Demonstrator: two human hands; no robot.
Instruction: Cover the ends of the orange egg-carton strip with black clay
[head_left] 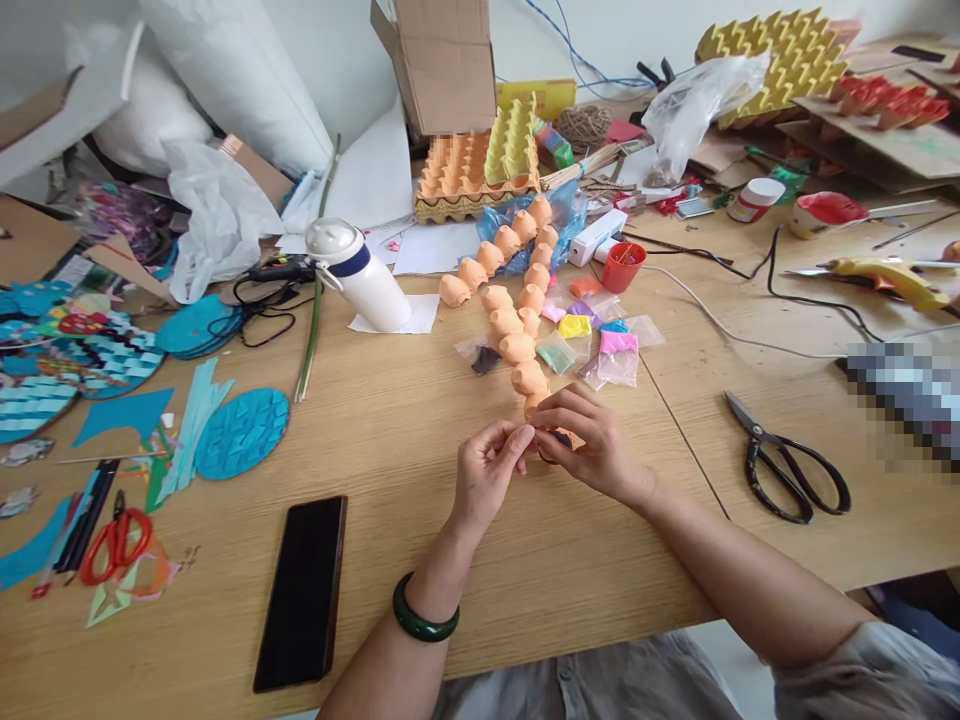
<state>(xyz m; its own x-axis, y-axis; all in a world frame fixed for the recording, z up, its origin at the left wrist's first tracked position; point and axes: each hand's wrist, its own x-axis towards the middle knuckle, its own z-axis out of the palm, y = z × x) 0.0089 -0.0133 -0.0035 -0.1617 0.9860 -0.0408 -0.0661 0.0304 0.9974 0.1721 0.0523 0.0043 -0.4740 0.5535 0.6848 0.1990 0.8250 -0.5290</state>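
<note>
At the near end of an orange egg-carton strip point(516, 348), both hands meet with their fingertips together. My left hand point(484, 470) is closed in a pinch, thumb against forefinger; whatever lies between them is too small to make out. My right hand point(592, 440) curls over from the other side, fingers bent and closed, covering part of the strip's last cup. A small dark thing shows under its fingers, its kind unclear. A second orange strip point(490, 258) lies beyond, angled to the left. Beside the strips are small bags of coloured clay point(619, 342).
A phone point(301, 592) lies near the front edge, with black-handled scissors point(795, 460) at right. A white bottle point(364, 280) and red cup point(624, 266) stand farther back. Blue discs point(244, 432) and red scissors point(118, 545) lie left. Egg trays point(457, 170) are stacked behind.
</note>
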